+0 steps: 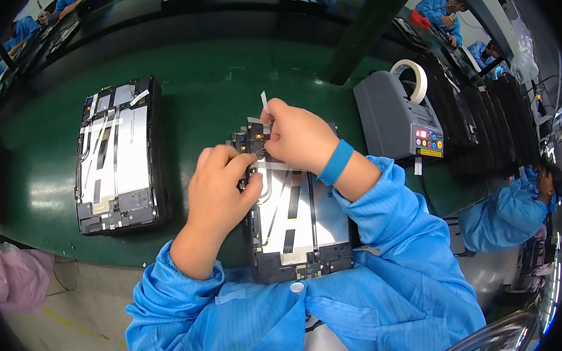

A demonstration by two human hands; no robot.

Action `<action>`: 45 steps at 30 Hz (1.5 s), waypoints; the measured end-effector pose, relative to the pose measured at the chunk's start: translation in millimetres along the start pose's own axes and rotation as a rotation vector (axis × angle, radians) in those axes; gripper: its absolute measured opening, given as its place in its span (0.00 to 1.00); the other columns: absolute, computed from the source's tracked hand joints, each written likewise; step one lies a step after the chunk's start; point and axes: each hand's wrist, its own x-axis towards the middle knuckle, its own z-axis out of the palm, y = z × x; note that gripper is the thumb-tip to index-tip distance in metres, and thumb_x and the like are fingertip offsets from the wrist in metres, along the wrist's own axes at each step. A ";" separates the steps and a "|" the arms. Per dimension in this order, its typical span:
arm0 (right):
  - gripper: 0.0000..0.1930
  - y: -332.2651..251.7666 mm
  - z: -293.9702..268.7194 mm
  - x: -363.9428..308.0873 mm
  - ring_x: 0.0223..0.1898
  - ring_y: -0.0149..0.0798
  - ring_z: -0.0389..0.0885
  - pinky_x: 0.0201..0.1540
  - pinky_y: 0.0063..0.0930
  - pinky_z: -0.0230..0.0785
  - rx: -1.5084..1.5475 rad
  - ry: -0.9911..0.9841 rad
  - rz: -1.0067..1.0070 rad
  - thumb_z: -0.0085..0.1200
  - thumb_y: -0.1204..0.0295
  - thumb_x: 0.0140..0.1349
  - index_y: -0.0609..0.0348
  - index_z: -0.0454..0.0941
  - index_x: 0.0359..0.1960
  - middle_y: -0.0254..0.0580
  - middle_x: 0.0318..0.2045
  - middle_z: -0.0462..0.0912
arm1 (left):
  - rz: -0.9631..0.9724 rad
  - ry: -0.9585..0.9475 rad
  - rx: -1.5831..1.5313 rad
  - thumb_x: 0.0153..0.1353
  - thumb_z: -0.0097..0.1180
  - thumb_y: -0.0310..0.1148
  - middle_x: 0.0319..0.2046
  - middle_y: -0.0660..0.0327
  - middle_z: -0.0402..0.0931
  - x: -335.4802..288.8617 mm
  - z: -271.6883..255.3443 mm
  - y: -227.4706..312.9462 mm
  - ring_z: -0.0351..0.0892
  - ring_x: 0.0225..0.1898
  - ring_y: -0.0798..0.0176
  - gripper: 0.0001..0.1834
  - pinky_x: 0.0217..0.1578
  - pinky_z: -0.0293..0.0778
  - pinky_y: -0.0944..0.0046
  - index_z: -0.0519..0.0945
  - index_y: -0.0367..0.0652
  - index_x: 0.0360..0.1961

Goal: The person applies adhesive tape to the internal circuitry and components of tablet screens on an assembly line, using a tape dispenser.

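In front of me lies an opened tablet-like device [300, 204], with silver battery panels and a black frame. It appears to sit on a stack of similar units. My left hand [219, 187] rests over its upper left edge, thumb and index finger apart, the index fingertip touching a thin looped wire [261, 153]. Beside it, my right hand [299, 134] has its fingers closed near the device's top end. A narrow white tape strip [264, 101] sticks up from between those fingers. The fingertips themselves are partly hidden.
A second stack of opened devices [114, 155] stands left on the green table [36, 162]. At the right is a grey tape dispenser [392, 114] carrying a tape roll [412, 81]. Dark upright panels [488, 126] and a green post [368, 30] stand beyond. Co-workers sit around.
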 end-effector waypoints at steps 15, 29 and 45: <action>0.07 15.9 -13.2 8.0 0.39 0.43 0.69 0.43 0.31 0.64 -0.045 -0.050 -0.541 0.60 0.73 0.48 0.57 0.75 0.28 0.40 0.31 0.72 | 0.010 -0.112 -0.093 0.45 0.54 0.28 0.43 0.51 0.67 3.3 5.9 -12.1 0.64 0.49 0.49 0.18 0.51 0.63 0.56 0.78 0.40 0.41; 0.08 31.8 0.3 4.7 0.40 0.38 0.68 0.42 0.29 0.64 0.183 0.002 -0.277 0.62 0.69 0.48 0.57 0.81 0.29 0.38 0.28 0.73 | 0.006 -0.120 -0.099 0.46 0.54 0.29 0.43 0.51 0.67 3.4 6.6 -14.3 0.64 0.49 0.49 0.18 0.50 0.64 0.56 0.78 0.40 0.41; 0.10 12.7 -9.3 16.2 0.21 0.45 0.77 0.28 0.33 0.70 -0.040 -0.156 0.024 0.55 0.68 0.47 0.64 0.79 0.24 0.49 0.19 0.79 | -0.016 -0.103 -0.159 0.46 0.54 0.29 0.40 0.54 0.68 2.9 6.6 -11.8 0.66 0.46 0.50 0.18 0.48 0.66 0.55 0.79 0.44 0.42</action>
